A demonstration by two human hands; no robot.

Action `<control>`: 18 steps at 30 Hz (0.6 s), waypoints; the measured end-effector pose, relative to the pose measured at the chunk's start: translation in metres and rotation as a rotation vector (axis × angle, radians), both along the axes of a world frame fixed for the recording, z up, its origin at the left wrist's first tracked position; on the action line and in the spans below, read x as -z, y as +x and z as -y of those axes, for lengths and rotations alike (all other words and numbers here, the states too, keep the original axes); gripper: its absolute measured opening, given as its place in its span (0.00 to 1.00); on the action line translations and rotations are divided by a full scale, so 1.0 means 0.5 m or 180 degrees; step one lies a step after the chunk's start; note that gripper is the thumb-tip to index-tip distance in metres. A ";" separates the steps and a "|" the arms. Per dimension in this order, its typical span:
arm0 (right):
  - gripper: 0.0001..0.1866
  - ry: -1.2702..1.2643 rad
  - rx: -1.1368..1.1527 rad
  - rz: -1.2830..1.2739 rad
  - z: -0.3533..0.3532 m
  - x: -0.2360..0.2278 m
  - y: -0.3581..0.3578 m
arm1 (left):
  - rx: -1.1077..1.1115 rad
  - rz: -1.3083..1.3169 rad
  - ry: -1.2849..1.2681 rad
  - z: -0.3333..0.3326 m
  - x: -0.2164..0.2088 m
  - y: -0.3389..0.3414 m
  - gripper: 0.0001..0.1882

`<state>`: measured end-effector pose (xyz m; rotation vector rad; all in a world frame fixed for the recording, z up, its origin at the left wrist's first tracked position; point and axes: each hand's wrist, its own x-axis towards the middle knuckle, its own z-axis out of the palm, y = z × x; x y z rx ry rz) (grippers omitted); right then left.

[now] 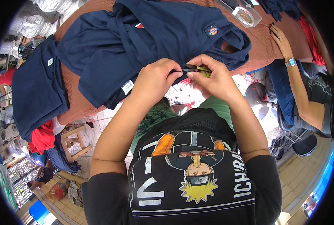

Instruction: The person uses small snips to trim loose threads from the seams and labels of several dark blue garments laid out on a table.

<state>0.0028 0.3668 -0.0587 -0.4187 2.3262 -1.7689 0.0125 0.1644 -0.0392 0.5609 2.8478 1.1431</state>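
A navy-blue work garment [167,37] lies spread over the table in front of me, with a patch on its right part and a white label [127,87] near its lower left. My left hand [155,77] pinches at its near edge, thumb against forefinger; any thread between the fingertips is too small to see. In my right hand [214,78] is a pair of small thread snips [203,71] with yellow-green handles, partly covered by my fingers. Their dark blades point left, almost touching my left fingertips.
The brown-covered table [75,99] carries another folded navy garment [39,86] at left and a clear plastic box [245,17] at the far right. A co-worker's hand [281,41] rests on the cloth at right. A wooden stool [75,142] stands below at left.
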 end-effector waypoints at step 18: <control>0.11 0.0860 -0.0196 -0.1363 -0.011 -0.033 -0.013 | -0.0460 0.0335 0.0945 -0.010 0.008 -0.001 0.07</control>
